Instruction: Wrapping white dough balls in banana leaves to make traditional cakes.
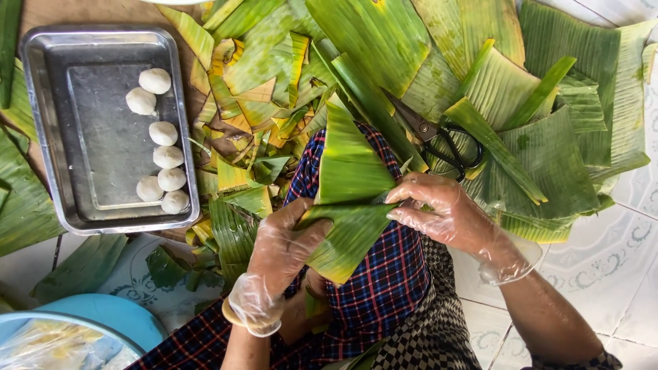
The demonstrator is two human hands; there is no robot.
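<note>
Both my hands wear thin clear plastic gloves and hold one folded banana leaf piece (349,199) over my lap. My left hand (284,247) grips the leaf's lower left side, thumb on top. My right hand (445,212) pinches its right edge at the fold. The leaf is green with yellow streaks and creased across its middle. What the fold encloses is hidden.
A metal tray (48,130) at the left holds several white dough balls (163,133). Cut banana leaves (548,144) lie heaped across the tiled floor, with black scissors (442,140) on them. A blue basin (116,318) with a plastic bag sits at the lower left.
</note>
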